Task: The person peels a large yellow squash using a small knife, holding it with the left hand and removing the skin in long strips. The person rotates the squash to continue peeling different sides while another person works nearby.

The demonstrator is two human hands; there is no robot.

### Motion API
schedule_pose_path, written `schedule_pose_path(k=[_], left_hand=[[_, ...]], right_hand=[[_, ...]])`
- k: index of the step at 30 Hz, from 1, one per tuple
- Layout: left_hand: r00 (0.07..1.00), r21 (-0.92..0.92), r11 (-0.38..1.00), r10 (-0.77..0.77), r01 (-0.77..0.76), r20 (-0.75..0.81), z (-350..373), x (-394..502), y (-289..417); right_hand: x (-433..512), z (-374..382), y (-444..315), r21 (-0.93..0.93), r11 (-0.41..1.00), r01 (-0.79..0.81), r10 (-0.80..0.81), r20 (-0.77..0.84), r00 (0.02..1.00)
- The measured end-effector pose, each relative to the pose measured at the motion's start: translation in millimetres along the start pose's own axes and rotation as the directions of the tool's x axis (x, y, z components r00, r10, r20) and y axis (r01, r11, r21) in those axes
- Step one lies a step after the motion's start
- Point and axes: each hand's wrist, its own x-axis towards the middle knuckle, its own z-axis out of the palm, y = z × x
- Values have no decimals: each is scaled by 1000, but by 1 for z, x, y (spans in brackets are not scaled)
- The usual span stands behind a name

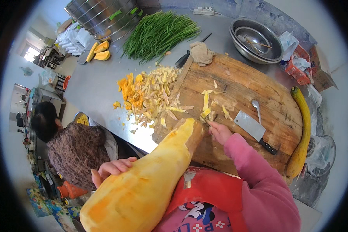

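A large, mostly peeled long-necked squash [142, 182] slants across the front of my body, its narrow end over the near left edge of the wooden cutting board [249, 87]. Rind remains along the right side of its neck. My left hand [114, 169] grips the squash's thick part from the far side. Just off the tip of the neck, my right hand [219, 132] is closed around a small peeler [205, 119], mostly hidden by the fingers. A strip of peel [206, 112] lies against the tool. More peelings [153, 95] are heaped left of the board.
On the board lie a cleaver [250, 125], a spoon [258, 110] and an unpeeled long squash [301, 133]. Behind are garlic chives [162, 34], a cloth [201, 53], steel bowls [235, 37] and squash pieces [102, 55]. Another person [75, 150] is at the left, beyond the steel table [90, 84].
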Motion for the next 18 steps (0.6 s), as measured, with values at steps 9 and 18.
schedule_pose_path(k=[9,18], left_hand=[[881,-316,926,36,-206,-471,6,-12,-10],[991,131,986,-110,99,79,5,20,-12]], right_hand=[[32,30,-22,-194,919,343,-360,-61,931],[14,11,-14,-363,823,437,-485,-49,873]])
